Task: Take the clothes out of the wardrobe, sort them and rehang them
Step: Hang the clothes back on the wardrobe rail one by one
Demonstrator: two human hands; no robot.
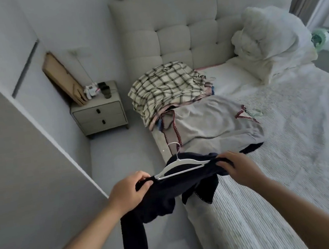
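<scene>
A dark navy garment [164,195] on a white hanger [180,165] hangs in the air over the bed's near left corner. My left hand [126,192] grips its left shoulder and my right hand [238,169] grips its right shoulder. One dark sleeve trails down toward the floor. On the bed [288,149] beyond it lies a grey garment with red stitching [211,124], spread flat. Behind that is a pile of clothes topped by a black-and-cream checked garment [165,88].
A grey wardrobe panel [18,164] stands at the left. A two-drawer nightstand [99,116] with small items sits in the far corner, a cardboard piece [63,79] leaning behind it. A white pillow [270,43] rests by the tufted headboard [179,34]. A narrow floor strip [122,161] runs beside the bed.
</scene>
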